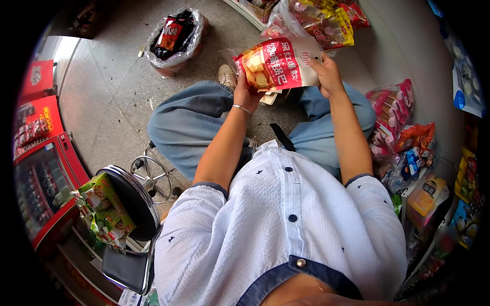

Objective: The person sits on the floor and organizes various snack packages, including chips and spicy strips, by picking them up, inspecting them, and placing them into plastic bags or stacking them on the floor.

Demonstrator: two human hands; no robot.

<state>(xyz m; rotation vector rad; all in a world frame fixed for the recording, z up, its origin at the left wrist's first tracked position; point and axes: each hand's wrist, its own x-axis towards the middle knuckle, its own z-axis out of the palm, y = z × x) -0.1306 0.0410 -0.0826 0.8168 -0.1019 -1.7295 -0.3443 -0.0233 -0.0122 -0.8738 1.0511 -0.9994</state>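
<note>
Above my lap I hold a red and white printed snack bag [272,64] with a picture of golden crisps and large writing. My left hand [247,93], with a silver bracelet at the wrist, grips its lower left end, the thumb on the front. My right hand [327,74] pinches the plain white end at the right; a hanging hole shows near its thumb. Clear plastic wrap [229,55] sticks out behind the bag's left side. Pale cardboard [270,97] is partly hidden beneath the bag.
On the speckled floor stands a tub [168,70] lined with clear plastic, holding dark packets. Snack packs [321,26] lie beyond my hands, and pink bagged snacks [390,111] sit at my right. A black wheeled stool [128,202] bears green packs [105,210]. Red display racks [46,183] line the left.
</note>
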